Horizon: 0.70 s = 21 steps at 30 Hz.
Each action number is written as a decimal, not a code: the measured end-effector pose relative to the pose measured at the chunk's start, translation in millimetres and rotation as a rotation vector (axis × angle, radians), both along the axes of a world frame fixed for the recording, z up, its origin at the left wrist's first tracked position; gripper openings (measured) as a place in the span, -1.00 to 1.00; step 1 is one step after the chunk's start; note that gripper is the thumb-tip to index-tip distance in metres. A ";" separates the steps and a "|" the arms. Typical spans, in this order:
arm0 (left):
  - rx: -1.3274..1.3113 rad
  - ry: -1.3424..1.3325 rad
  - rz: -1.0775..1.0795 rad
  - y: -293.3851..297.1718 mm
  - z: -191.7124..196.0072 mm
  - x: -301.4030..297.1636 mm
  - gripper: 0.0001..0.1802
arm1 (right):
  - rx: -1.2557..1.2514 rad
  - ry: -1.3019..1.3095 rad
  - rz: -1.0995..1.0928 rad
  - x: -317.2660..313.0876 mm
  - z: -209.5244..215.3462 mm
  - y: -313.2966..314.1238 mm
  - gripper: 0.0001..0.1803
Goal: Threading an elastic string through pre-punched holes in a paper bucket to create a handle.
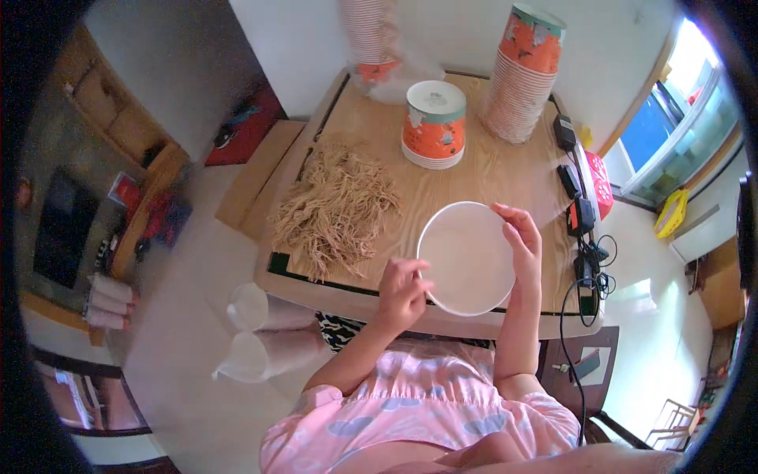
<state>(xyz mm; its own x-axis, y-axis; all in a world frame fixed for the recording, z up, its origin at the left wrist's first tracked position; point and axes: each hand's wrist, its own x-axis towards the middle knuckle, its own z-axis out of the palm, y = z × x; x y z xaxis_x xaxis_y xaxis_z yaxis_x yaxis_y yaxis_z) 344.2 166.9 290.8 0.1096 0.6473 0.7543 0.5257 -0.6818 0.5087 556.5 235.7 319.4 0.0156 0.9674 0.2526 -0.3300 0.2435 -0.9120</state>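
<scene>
**Holding a white paper bowl over the near edge of the tabletop**

Holding the white paper bowl (466,257) between both hands, I have its open mouth turned up toward me, above the near right part of the wooden tabletop (505,170). My right hand (521,241) wraps the bowl's right rim, fingers curled over the top edge, so that grip is clamped on the bowl. My left hand (403,292) meets the lower left rim with fingers bunched and pinched on the edge; its grip is together on the bowl too.

Just left of the bowl lies a loose heap of tan dried strands (335,209), spread across the left half of the tabletop and close to my left hand, though not touching it. Beyond the bowl, toward the wall, stands a short stack of orange-patterned paper bowls (433,125), bottoms up. To its right rises a taller stack of the same bowls (521,75), and another stack in a clear plastic sleeve (371,39) sits at the far edge.

Along the right edge of the tabletop lie black power adapters (570,178) with tangled cables (588,268) hanging down near my right wrist. Below the near left corner, two sleeved rolls of cups (260,332) lie on the floor.
</scene>
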 end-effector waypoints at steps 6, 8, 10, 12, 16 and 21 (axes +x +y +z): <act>-0.051 -0.178 0.071 31.0 -36.1 2.8 -0.69 | -0.060 -0.193 -0.129 0.7 -30.8 2.2 -0.75; -0.111 -0.231 0.062 30.7 -30.0 5.6 -0.66 | -0.073 -0.178 -0.184 6.5 -38.5 3.8 -0.77; -0.127 -0.211 0.094 29.2 -30.2 -1.1 -0.62 | -0.056 -0.160 -0.226 6.7 -35.6 1.5 -0.78; -0.109 -0.207 0.201 29.8 -33.7 -7.5 -0.65 | 0.007 -0.220 -0.325 8.0 -30.6 -6.8 -0.78; -0.210 -0.144 0.361 48.4 -63.4 -45.3 -0.87 | 0.009 -0.244 -0.497 19.4 -53.6 -25.5 -0.77; -0.330 -0.145 0.460 88.4 -100.7 -67.8 -0.95 | -0.035 -0.344 -0.555 32.2 -121.4 -48.1 -0.81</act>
